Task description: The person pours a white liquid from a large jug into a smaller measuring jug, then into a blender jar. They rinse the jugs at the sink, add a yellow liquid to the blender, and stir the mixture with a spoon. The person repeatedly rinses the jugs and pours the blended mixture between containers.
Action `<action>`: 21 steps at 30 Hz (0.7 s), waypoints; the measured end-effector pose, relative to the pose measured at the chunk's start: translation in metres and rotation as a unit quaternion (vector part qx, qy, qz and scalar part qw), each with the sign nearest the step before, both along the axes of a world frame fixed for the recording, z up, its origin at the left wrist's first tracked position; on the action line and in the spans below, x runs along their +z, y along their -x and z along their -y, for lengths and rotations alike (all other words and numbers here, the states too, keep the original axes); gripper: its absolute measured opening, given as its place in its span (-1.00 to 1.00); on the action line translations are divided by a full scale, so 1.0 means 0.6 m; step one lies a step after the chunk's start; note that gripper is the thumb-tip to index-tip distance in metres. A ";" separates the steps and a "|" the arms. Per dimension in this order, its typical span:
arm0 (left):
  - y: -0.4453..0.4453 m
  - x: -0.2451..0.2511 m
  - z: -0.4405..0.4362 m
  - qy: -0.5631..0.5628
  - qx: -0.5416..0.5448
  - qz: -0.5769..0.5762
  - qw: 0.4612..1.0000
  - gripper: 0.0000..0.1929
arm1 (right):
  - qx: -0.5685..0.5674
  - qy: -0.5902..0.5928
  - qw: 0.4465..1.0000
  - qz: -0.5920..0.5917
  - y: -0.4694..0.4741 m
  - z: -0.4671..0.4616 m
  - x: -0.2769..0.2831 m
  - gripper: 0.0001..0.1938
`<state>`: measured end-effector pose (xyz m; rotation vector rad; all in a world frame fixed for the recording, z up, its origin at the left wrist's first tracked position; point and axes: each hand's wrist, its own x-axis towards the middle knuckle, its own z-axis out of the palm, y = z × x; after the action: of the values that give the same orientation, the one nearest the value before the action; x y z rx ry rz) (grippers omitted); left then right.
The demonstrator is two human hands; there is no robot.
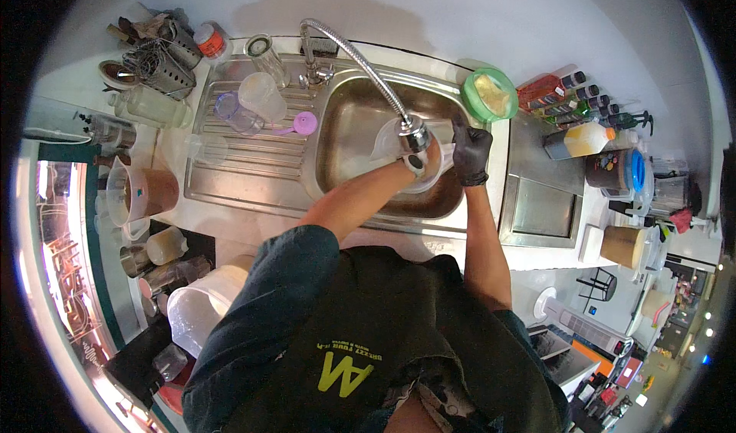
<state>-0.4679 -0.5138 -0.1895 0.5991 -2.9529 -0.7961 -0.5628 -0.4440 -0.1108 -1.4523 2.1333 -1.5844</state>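
My right hand [472,150], in a black glove, is closed on the handle of a clear plastic pitcher [422,187] over the steel sink basin [351,117]. My left hand [428,160], with a watch at the wrist, reaches to the pitcher's mouth; its fingers are mostly hidden by the faucet head and the pitcher, so its grip cannot be told. The chrome spray head [414,134] of a flexible faucet hangs right above that hand. A translucent lid or funnel-shaped piece [386,137] lies in the basin beside the pitcher.
On the drainboard [247,174] at left are a frosted container [261,97], a clear cup [238,114], a purple lid [305,123] and a glass jar [267,59]. A green bowl with a sponge [489,95] stands right of the basin, bottles [578,140] beyond. A measuring jug [144,191] stands far left.
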 end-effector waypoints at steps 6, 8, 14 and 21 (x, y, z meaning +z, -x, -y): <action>0.021 0.006 -0.044 -0.080 -0.057 -0.108 0.989 -0.60 | -0.134 0.065 0.968 0.203 0.001 0.002 0.020 -0.48; 0.016 0.001 -0.043 -0.062 -0.045 -0.083 0.994 -0.60 | -0.154 0.058 0.971 0.171 0.007 -0.015 -0.010 -0.48; 0.037 0.002 -0.019 -0.010 0.004 -0.015 1.000 -0.60 | -0.214 0.171 0.936 0.222 -0.027 0.000 -0.038 -0.37; -0.031 -0.007 0.004 -0.048 -0.027 0.037 0.998 -0.59 | -0.110 0.059 0.988 -0.093 -0.046 0.000 0.016 -0.43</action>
<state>-0.4496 -0.5162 -0.1937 0.5659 -3.0235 -0.9461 -0.5355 -0.4438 -0.1015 -1.4967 2.4176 -1.7374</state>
